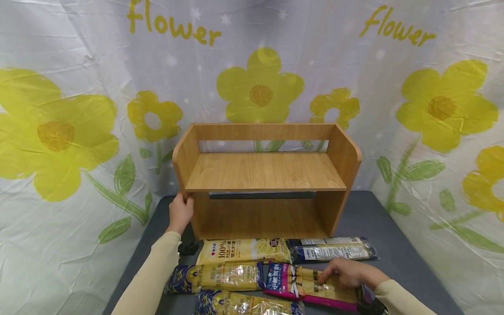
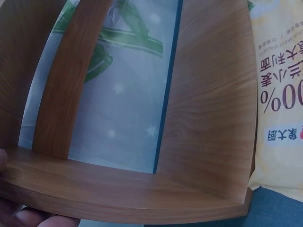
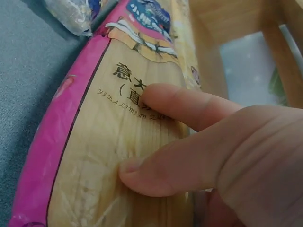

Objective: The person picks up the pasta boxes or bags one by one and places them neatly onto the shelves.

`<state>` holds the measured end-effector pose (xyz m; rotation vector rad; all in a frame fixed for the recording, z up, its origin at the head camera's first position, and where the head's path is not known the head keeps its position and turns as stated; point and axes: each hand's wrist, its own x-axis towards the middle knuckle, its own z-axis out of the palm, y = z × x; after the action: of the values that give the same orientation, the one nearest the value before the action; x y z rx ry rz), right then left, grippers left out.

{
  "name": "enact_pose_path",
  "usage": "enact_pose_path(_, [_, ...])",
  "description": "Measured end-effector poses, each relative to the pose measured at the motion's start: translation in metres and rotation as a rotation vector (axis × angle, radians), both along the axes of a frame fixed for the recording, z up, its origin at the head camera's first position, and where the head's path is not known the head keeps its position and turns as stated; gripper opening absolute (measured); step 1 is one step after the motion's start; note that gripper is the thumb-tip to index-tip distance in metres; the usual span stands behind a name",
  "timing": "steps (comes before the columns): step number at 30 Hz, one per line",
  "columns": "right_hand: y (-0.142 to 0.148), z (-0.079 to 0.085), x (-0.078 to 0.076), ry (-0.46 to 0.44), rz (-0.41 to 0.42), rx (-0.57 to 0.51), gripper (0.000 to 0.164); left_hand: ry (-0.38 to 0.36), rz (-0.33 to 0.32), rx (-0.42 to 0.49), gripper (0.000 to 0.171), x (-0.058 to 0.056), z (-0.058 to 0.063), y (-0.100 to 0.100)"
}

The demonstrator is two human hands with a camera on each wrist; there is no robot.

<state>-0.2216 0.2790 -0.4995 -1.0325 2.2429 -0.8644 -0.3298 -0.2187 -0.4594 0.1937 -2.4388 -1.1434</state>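
Observation:
A two-tier wooden desk shelf stands on the dark table. My left hand grips the front edge of its left side panel, with the thumb on one face and fingers on the other. My right hand rests on a spaghetti packet with a pink border, lying in front of the shelf. In the right wrist view the thumb and index finger touch the packet's upper face, apart from each other. The other fingers are mostly hidden.
Along the shelf's front lie a yellow pasta packet and a dark blue packet. Nearer are two blue-and-gold spaghetti packets, one left and one at the bottom edge. A flower-print curtain hangs around the table.

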Motion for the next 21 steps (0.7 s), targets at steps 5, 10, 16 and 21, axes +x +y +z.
enact_pose_path(5, [0.001,0.001,-0.002,0.090,0.023,-0.033,0.067,0.018,0.004,-0.011,0.034,0.000,0.000,-0.001])
enact_pose_path(10, [0.001,0.008,-0.003,0.067,0.008,-0.068,0.064,0.014,0.011,-0.016,0.031,0.001,0.000,-0.001])
enact_pose_path(16, [-0.001,0.024,-0.006,0.056,-0.015,-0.054,0.062,0.008,0.020,-0.017,0.031,0.000,0.000,-0.002])
enact_pose_path(21, [0.002,0.035,-0.008,0.097,-0.031,-0.035,0.062,0.001,0.023,-0.019,0.029,-0.001,-0.001,-0.001])
